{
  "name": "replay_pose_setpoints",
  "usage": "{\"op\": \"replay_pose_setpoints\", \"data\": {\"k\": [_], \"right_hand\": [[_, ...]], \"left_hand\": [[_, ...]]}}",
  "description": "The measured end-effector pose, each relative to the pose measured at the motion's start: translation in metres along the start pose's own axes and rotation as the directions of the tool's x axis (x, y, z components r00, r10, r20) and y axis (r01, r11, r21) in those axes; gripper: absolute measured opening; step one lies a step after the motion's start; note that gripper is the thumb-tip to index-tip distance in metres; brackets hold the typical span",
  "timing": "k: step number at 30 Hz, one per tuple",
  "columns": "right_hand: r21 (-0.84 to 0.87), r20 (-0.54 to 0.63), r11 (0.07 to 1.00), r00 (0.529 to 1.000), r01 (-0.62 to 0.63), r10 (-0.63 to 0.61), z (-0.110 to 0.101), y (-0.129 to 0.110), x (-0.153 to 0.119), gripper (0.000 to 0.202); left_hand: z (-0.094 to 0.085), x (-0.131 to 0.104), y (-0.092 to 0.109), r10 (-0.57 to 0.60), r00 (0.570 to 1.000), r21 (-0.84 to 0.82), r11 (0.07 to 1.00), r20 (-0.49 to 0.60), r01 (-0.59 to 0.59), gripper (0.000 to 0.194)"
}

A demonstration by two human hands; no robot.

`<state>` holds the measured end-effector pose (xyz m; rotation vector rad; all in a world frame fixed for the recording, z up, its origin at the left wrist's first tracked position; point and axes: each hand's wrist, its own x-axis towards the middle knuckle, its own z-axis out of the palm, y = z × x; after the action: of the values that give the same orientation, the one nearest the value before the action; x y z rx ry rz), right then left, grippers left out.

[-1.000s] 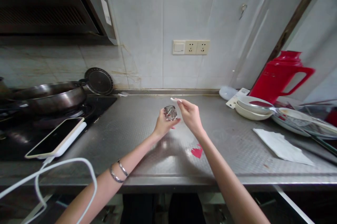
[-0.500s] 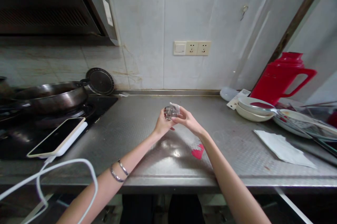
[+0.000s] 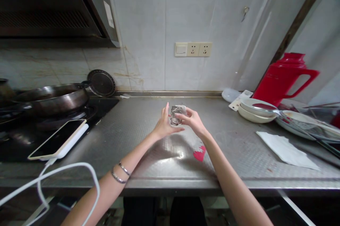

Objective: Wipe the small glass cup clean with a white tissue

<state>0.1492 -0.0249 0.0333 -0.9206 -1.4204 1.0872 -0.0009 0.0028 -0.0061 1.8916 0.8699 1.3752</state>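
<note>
A small clear glass [image 3: 175, 116] with a patterned surface is held above the steel counter. My right hand [image 3: 191, 121] grips it from the right, with its fingers along the side and rim. Something white and thin, perhaps tissue, shows beside the glass at the right fingers. On the other side, my left hand [image 3: 165, 125] is open, its fingers pointing up and its thumb stretched out below the glass. I cannot tell whether the left palm touches it. Two silver bangles sit on the left forearm.
A red heart-shaped patch [image 3: 199, 153] marks the counter [image 3: 138, 119]. To the right lie a folded white tissue [image 3: 285, 150], stacked bowls [image 3: 257, 111] and a red thermos [image 3: 281, 79]. On the left are a pan [image 3: 55, 98] on the stove and a phone [image 3: 57, 139] with a white cable.
My left hand has loosened from around the glass and spread its fingers. The glass has shifted slightly right and shows more fully, still in my right hand.
</note>
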Motion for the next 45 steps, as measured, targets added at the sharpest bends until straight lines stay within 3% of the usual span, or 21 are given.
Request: {"op": "replay_pose_setpoints", "data": {"k": [4,10,13,16,18,21,23,26,31,41,43,45], "right_hand": [[0.048,-0.035,0.992,0.992,-0.121,0.122,0.0,0.001,0.0,0.039],[0.003,-0.026,0.991,0.99,-0.137,0.137,0.004,0.01,0.003,0.04],[0.109,-0.108,0.968,0.966,-0.225,0.237,0.003,0.011,0.006,0.041],[0.064,-0.154,0.964,0.952,-0.258,0.265,0.0,0.012,0.008,0.034],[-0.036,-0.157,0.974,0.963,-0.226,0.217,-0.003,0.015,0.01,0.035],[-0.219,-0.23,0.974,0.973,-0.06,0.008,-0.006,0.02,0.01,0.042],[-0.338,-0.265,0.938,0.949,0.073,-0.17,-0.006,0.022,0.01,0.046],[-0.432,-0.204,0.877,0.924,0.211,-0.323,-0.003,0.02,0.007,0.046],[-0.474,-0.094,0.809,0.894,0.348,-0.439,0.006,0.014,-0.001,0.035],[-0.596,0.093,0.572,0.755,0.564,-0.649,0.015,0.02,-0.016,0.03],[-0.604,0.064,0.575,0.752,0.552,-0.656,0.015,0.015,-0.017,0.029],[-0.626,-0.05,0.62,0.769,0.473,-0.637,0.015,0.008,-0.013,0.03]], "left_hand": [[-0.002,-0.002,-0.002,0.07,0.997,0.07,0.995,0.014,-0.071,0.122],[0.005,-0.004,-0.002,-0.027,1.0,0.018,0.999,-0.009,0.028,0.097],[0.007,-0.004,-0.003,-0.013,1.0,0.042,0.999,0.0,0.013,0.09],[0.009,-0.005,-0.002,0.03,0.999,0.038,0.999,0.019,-0.031,0.087],[0.01,-0.006,-0.001,0.037,0.999,0.047,0.998,0.025,-0.038,0.085],[0.011,-0.008,-0.001,0.027,0.999,0.082,0.996,0.024,-0.029,0.085],[0.011,-0.008,-0.002,0.033,0.999,0.111,0.993,0.017,-0.035,0.084],[0.011,-0.007,-0.005,0.059,0.998,0.127,0.99,0.01,-0.06,0.086],[0.013,-0.007,-0.007,0.045,0.999,0.093,0.995,-0.015,-0.043,0.084],[0.014,-0.004,-0.014,-0.078,0.989,-0.159,0.986,-0.122,0.058,0.081],[0.013,-0.003,-0.014,-0.071,0.99,-0.16,0.986,-0.125,0.05,0.081],[0.013,-0.004,-0.01,-0.05,0.994,-0.124,0.992,-0.101,0.037,0.081]]}}
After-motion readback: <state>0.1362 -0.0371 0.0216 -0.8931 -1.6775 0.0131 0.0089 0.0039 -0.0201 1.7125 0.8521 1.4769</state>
